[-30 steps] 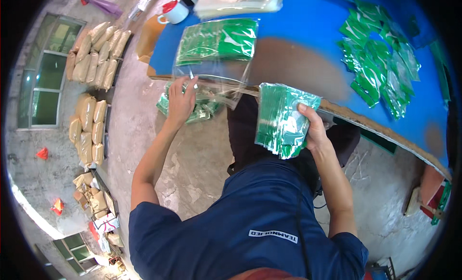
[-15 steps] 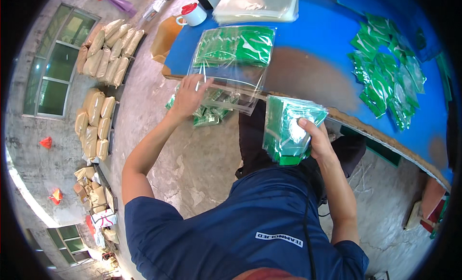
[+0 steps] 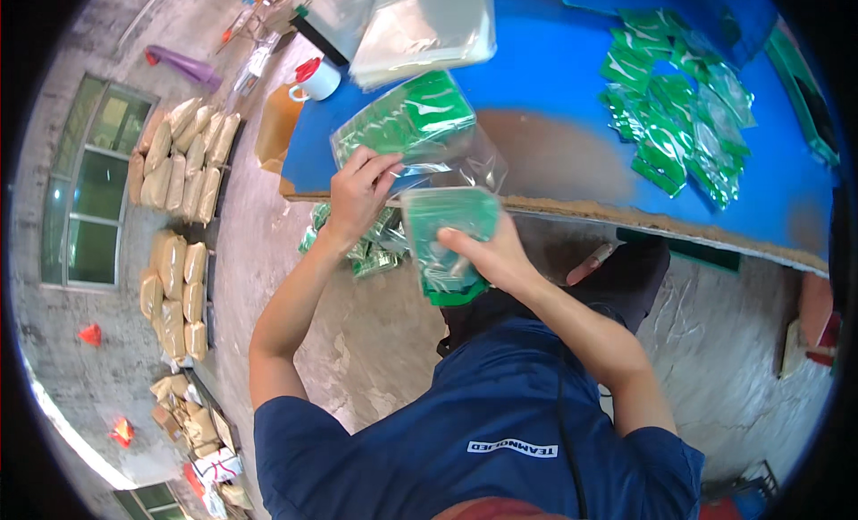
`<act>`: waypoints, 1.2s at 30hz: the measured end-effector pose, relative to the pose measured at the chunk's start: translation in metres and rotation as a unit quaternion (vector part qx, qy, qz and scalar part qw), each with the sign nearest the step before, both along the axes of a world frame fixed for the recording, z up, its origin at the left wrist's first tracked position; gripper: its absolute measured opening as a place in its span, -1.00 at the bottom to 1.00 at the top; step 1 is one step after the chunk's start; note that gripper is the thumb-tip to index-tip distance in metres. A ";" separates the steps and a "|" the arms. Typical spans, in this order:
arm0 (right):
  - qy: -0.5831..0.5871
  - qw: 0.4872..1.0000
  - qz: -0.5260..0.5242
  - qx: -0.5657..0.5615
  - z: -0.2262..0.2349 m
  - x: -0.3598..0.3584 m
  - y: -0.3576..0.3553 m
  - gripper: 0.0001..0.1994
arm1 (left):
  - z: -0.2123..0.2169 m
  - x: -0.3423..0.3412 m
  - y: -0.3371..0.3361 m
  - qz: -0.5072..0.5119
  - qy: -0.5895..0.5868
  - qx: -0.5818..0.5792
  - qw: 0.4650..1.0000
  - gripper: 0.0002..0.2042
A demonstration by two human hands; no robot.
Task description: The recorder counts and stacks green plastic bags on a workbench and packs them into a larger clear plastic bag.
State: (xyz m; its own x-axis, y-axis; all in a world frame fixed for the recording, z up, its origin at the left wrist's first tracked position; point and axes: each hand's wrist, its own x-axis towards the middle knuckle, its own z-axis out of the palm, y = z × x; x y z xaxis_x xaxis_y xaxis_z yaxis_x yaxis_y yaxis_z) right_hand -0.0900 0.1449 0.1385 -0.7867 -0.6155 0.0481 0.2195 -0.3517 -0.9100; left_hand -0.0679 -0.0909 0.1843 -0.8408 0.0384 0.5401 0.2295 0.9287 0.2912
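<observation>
The right hand (image 3: 500, 259) grips a stack of green packets (image 3: 438, 214) just off the near edge of the tabletop (image 3: 550, 64), while the left hand (image 3: 359, 194) pinches the near side of a clear bag (image 3: 483, 158) at left. The glossy stack is probably light, slippery and apt to fan, suiting a broad mid-stack grip; the bag looks limp, best held by its rim.

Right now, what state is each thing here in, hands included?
Large clear bag: on the blue table, green packets inside
Left hand: at the bag's near edge, grip unclear
Held packets: stacked, motion-blurred
Right hand: closed on the held packets
Loose packets: spread in a heap
Spare clear bags: stacked flat
White mug: upright
Brown sacks: piled
</observation>
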 end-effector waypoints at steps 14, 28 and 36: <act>-0.295 0.938 0.178 0.024 0.015 -0.093 -0.021 -0.64 | 0.030 -0.031 0.061 0.030 0.028 0.051 0.998 -0.90; -0.005 0.965 0.226 0.136 -0.002 -0.152 -0.121 -0.50 | 0.049 -0.049 0.068 -0.026 0.088 0.101 0.991 -0.89; -0.319 0.915 0.229 -0.088 0.017 -0.121 -0.082 -0.28 | 0.040 -0.058 0.060 0.009 0.060 0.270 0.961 -0.94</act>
State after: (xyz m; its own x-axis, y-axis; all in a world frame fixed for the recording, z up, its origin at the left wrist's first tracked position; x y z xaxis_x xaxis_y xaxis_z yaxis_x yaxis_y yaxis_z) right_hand -0.2106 0.0629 0.1557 -0.3494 -0.9151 -0.2012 0.8484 -0.2179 -0.4824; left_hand -0.1259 -0.0307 0.2247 -0.7694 -0.2890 0.5697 0.2763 0.6535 0.7047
